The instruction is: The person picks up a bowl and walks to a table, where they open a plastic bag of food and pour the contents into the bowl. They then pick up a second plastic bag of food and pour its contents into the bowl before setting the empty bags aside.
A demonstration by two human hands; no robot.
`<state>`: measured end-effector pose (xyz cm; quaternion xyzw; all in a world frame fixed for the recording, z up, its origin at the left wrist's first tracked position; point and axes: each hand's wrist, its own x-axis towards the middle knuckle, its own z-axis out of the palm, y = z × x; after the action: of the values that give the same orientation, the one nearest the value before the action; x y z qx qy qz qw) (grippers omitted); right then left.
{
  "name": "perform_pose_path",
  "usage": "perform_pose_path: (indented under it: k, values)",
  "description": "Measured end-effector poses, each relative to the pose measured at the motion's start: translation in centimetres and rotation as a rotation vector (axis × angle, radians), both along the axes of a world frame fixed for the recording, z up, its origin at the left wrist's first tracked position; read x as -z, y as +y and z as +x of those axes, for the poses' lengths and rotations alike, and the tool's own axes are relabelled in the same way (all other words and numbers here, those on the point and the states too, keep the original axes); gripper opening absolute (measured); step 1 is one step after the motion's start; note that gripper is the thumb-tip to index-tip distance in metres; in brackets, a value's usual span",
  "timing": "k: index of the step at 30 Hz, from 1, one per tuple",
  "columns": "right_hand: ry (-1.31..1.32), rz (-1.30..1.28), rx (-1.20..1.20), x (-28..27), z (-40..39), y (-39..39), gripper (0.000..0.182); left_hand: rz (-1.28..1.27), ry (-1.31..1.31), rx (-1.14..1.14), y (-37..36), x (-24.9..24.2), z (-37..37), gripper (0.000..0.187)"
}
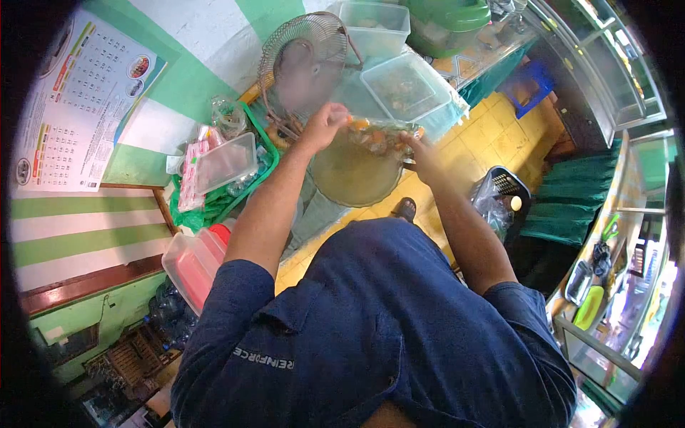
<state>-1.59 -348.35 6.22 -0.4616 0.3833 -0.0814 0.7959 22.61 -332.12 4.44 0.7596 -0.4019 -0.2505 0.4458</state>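
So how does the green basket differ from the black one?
The green basket is beside the left arm, the black basket beside the right arm. The green basket is heaped with pink-and-white packs; the black basket holds a clear plastic bag. Both have things in them.

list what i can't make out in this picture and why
All in the head view:
Orange and brown items between the left hand and right hand: blurred, so I can't name them.
Right hand's grip: blurred fingers.
Foot: all but its front is hidden by the navy shirt.
Fan: blades blurred behind the grille.
Calendar: fine print too small to read.
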Motion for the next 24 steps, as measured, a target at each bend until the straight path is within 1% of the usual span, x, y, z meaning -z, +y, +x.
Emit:
perform_pose_path:
  k: [2,5,6,9,12,14,15,18,19,22,24]
  values:
    - [0.036,-0.009,0.017,-0.7,0.2,0.3,0.054,-0.028,-0.011,-0.027,-0.2,0.4,0.2,0.024]
    - [0.066,0.023,0.047,1.8,0.5,0.2,0.059,-0.021,-0.049,-0.081,-0.2,1.8,1.1,0.025]
    - [0.075,0.035,0.05,2.1,0.6,0.2,0.061,-0.009,-0.067,-0.102,-0.2,1.4,1.1,0.026]
    - [0.076,0.08,0.05,3.2,0.9,0.3,0.067,0.182,-0.106,-0.169,-0.4,0.3,1.0,0.025]
    - [0.027,0.128,0.04,4.6,0.7,0.3,0.07,0.15,-0.056,-0.13,0.2,0.3,1.1,0.021]
    - [-0.005,0.141,0.06,5.6,0.5,0.8,0.071,0.078,0.034,-0.098,1.0,2.7,2.1,0.021]
    - [-0.004,0.106,0.084,5.9,0.5,1.3,0.071,0.042,0.081,-0.08,1.1,2.8,2.1,0.021]
    - [-0.219,0.191,0.121,7.0,0.1,2.8,0.071,-0.025,0.188,-0.121,1.4,3.1,1.7,0.023]
    - [-0.223,0.23,0.123,7.3,-0.3,3.6,0.066,-0.038,0.232,-0.126,1.5,2.9,1.6,0.023]
    - [-0.343,0.111,0.211,7.9,-0.6,5.9,0.071,-0.102,0.395,-0.121,1.6,3.4,1.6,0.021]
    - [-0.385,0.19,0.267,8.2,-0.1,6.6,0.07,-0.182,0.531,-0.099,1.5,3.9,1.8,0.02]
